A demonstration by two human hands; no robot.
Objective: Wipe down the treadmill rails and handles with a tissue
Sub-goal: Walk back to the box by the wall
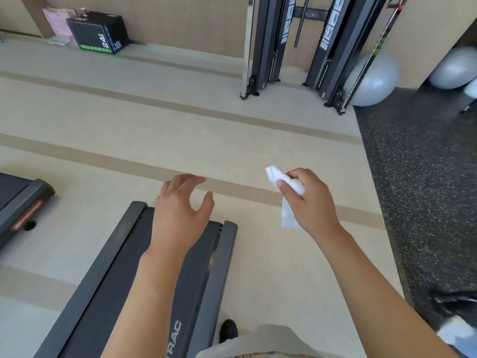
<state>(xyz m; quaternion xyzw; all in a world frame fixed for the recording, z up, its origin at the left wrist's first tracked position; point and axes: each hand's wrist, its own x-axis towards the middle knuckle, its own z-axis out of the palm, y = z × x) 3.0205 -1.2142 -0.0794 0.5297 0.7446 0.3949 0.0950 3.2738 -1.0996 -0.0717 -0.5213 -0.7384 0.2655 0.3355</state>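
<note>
- At the far left edge, the rear corner of a second treadmill [23, 202] sits on the pale floor [129, 130], well apart from the one being cleaned; a black plyo box [99, 32] stands against the wall behind it.
- The treadmill [144, 280] in hand runs up from the bottom of the view, its dark belt flanked by a left side rail [103, 262] and a right side rail [222, 257]. Neither rail is being touched, and no upright handles are in view.
- The left hand [180, 205] hovers over the rear end of the deck, fingers spread and loosely curved, grasping nothing.
- Just right of the treadmill, over bare floor, the right hand [307, 200] pinches the white tissue [286, 197] between thumb and fingers; one crumpled end pokes up past the thumb, the rest hangs below the palm.
- The tissue looks featherweight, soft and limp, so it should mould to a rail's edges; it would likely tear or ball up under hard rubbing. Bunching it into a pad under flat fingers seems better than this end pinch.
- The rails look rigid and smooth; a long stroke along their length should suit, the right rail being nearer.
- Farther right stand a cable machine [296, 47] and grey exercise balls [374, 81], beside dark speckled flooring [426, 177].
</note>
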